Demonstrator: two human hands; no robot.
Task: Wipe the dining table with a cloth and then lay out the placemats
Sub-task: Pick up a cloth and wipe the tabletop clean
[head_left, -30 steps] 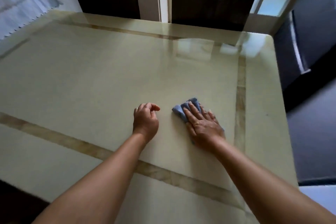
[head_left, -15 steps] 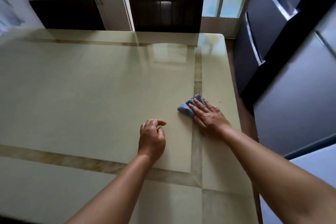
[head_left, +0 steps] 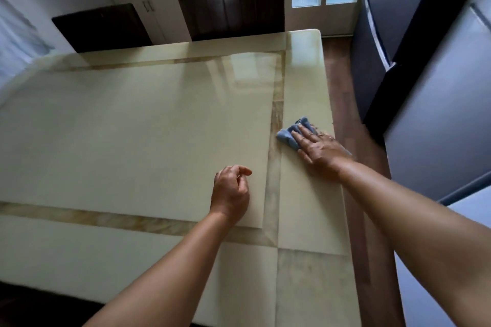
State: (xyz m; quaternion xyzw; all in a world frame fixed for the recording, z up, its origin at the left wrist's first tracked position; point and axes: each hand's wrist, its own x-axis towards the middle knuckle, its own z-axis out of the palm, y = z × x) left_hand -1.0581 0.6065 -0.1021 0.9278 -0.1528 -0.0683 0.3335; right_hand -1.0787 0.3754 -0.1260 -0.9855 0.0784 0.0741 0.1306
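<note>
One dining table (head_left: 132, 127), one blue cloth (head_left: 292, 133) under flat, spread right hand (head_left: 318, 151) fingers, left hand (head_left: 231, 191) loosely curled, empty, two dark chairs (head_left: 233, 8) beyond fingertips.

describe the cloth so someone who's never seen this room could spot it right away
Start at the big cream table and follow it to its right-hand strip, beyond the tan inlay band. There the right hand presses flat on a small crumpled cloth. It is the only blue thing on the tabletop.
</note>
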